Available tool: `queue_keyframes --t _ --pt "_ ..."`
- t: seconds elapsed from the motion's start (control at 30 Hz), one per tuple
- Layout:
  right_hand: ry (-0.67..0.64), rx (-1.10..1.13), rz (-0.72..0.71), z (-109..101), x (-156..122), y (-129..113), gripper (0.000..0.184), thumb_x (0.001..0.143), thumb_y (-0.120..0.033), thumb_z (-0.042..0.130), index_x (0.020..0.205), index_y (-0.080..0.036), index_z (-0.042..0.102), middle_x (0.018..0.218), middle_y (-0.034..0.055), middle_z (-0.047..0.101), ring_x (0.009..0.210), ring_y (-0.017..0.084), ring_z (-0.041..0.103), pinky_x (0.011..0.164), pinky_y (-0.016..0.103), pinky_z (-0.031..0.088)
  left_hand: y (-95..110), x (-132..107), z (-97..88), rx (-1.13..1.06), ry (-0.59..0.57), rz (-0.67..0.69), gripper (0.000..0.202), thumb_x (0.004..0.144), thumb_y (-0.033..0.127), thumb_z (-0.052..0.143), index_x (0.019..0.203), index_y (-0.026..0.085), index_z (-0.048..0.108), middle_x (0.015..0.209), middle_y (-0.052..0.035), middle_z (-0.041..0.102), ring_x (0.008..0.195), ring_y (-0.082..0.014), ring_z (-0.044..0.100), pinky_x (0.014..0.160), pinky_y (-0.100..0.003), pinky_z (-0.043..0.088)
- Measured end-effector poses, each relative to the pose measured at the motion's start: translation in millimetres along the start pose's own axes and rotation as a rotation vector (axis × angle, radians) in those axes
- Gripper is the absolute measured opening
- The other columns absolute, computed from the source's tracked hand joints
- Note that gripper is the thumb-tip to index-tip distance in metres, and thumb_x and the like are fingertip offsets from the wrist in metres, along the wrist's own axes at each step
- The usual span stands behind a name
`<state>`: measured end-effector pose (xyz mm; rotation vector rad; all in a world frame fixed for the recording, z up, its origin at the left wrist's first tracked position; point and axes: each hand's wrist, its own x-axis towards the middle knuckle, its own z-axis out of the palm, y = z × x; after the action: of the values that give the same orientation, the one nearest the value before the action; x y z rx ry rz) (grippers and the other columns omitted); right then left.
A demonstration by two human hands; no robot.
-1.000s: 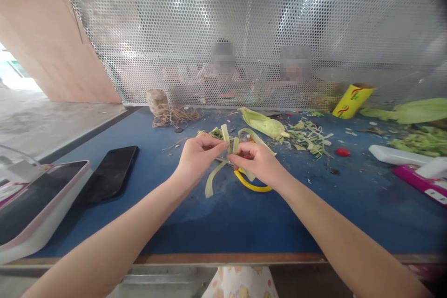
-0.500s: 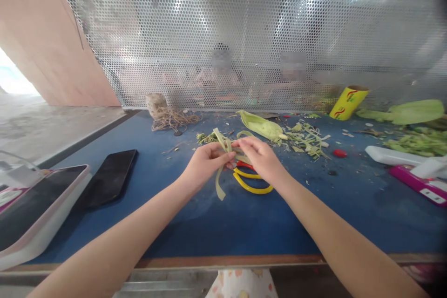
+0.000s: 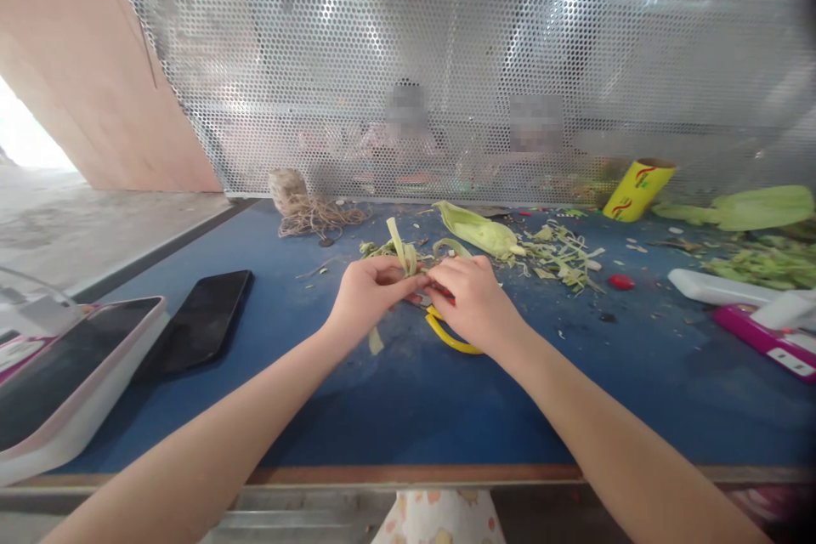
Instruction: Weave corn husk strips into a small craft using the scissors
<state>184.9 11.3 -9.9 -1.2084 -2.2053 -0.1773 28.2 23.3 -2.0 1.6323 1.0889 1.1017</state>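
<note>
Pale green corn husk strips (image 3: 400, 245) are bunched between my two hands, with ends sticking up and one hanging below. My left hand (image 3: 365, 296) is closed on them, thumb and fingers pinched together. Fingertips of my right hand (image 3: 475, 296) meet the left thumb and pinch the strips too; their inner ends are hidden. Under my right hand lie scissors with yellow handles (image 3: 451, 337), partly covered. A whole green corn husk (image 3: 478, 231) lies just beyond, and husk shreds (image 3: 570, 255) are scattered to its right.
At the left lie a black phone (image 3: 201, 314) and a pale-rimmed tray (image 3: 121, 374). Twine (image 3: 319, 217) sits at the back left, a yellow tube (image 3: 639, 189) at the back right. A purple-and-white device (image 3: 762, 336) lies right. A perforated metal screen (image 3: 459, 59) closes off the far edge.
My right hand has turned knuckles-up and closed in on the left fingertips, covering more of the scissors. The hanging strip has shifted left and shows less.
</note>
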Motion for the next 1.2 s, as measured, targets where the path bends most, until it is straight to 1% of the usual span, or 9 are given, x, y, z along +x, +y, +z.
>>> queue_keyframes --t 0.1,0.2,0.5,0.63,0.7,0.8,0.9,1.03,1.2 --pt "-0.048 -0.003 -0.003 -6.7 0.7 -0.5 0.014 0.079 -0.016 0.048 0.066 -0.017 0.053 0.065 0.0022 0.059 0.069 0.016 0.053 0.068 0.029 0.029 -0.8 1.4 -3.3 0.151 0.035 0.109 0.017 0.064 0.033 0.066 0.068 0.017 0.066 0.061 -0.0016 0.068 0.061 -0.0182 0.065 0.057 -0.025 0.05" --pt "-0.074 0.021 -0.006 -12.3 1.7 -0.1 0.014 0.078 -0.014 0.047 0.066 -0.017 0.053 0.064 0.0014 0.058 0.066 0.015 0.052 0.066 0.028 0.029 0.5 2.6 -5.3 0.234 0.013 0.127 0.02 0.067 0.035 0.063 0.072 0.017 0.068 0.065 -0.0034 0.07 0.063 -0.0193 0.066 0.063 -0.027 0.051" --pt "-0.159 0.26 0.022 -17.2 2.2 2.0 0.016 0.078 -0.013 0.047 0.064 -0.018 0.052 0.061 -0.0018 0.051 0.055 0.009 0.043 0.054 0.022 0.03 -2.6 11.3 -11.1 0.222 -0.035 0.089 0.028 0.07 0.042 0.059 0.066 0.016 0.067 0.061 -0.0043 0.069 0.048 -0.0129 0.057 0.048 -0.023 0.045" --pt "-0.163 0.383 0.114 -16.4 2.2 8.6 0.016 0.079 -0.025 0.049 0.066 -0.018 0.055 0.061 -0.0014 0.052 0.054 0.01 0.045 0.052 0.022 0.033 -3.8 11.9 -12.4 0.18 -0.044 0.062 0.026 0.069 0.04 0.06 0.074 0.015 0.067 0.06 -0.0041 0.067 0.053 -0.0148 0.059 0.053 -0.025 0.047" --pt "-0.1 0.451 0.196 -16.3 3.8 13.1 0.02 0.079 -0.035 0.049 0.071 -0.018 0.058 0.067 0.0003 0.055 0.058 0.011 0.047 0.055 0.024 0.037 -3.6 10.9 -11.8 0.149 -0.07 0.082 0.025 0.068 0.037 0.062 0.08 0.015 0.066 0.061 -0.0028 0.065 0.057 -0.0151 0.06 0.057 -0.026 0.047" --pt "-0.015 0.527 0.303 -15.2 6.9 17.3 0.032 0.076 -0.047 0.049 0.08 -0.017 0.061 0.075 0.0031 0.058 0.064 0.012 0.05 0.06 0.026 0.04 -2.2 8.3 -8.8 0.21 -0.075 0.164 0.021 0.065 0.035 0.065 0.073 0.015 0.066 0.06 -0.0008 0.062 0.057 -0.0138 0.057 0.056 -0.024 0.045" --pt "-0.052 0.626 0.337 -10.8 8.6 16.7 0.033 0.073 -0.049 0.052 0.077 -0.018 0.064 0.073 0.0026 0.058 0.06 0.012 0.049 0.056 0.026 0.04 -0.5 4.5 -4.6 0.274 -0.07 0.216 0.021 0.067 0.036 0.064 0.067 0.015 0.065 0.062 -0.001 0.061 0.057 -0.0132 0.055 0.055 -0.024 0.043" --pt "-0.001 0.858 0.409 -2.0 7.8 13.7 0.029 0.069 -0.045 0.06 0.076 -0.017 0.063 0.068 0.001 0.057 0.058 0.011 0.049 0.055 0.025 0.042 0.0 0.6 0.7 0.192 -0.103 0.179 0.02 0.07 0.034 0.061 0.075 0.016 0.067 0.07 -0.0029 0.065 0.065 -0.0153 0.058 0.062 -0.025 0.045" --pt "0.089 1.028 0.474 1.4 6.5 11.7 0.025 0.064 -0.041 0.066 0.063 -0.017 0.06 0.057 -0.002 0.053 0.053 0.009 0.048 0.052 0.024 0.042 1.1 -0.1 4.6 -0.141 -0.166 0.063 0.017 0.069 0.027 0.065 0.08 0.014 0.067 0.077 -0.0032 0.068 0.073 -0.0152 0.061 0.071 -0.026 0.047"
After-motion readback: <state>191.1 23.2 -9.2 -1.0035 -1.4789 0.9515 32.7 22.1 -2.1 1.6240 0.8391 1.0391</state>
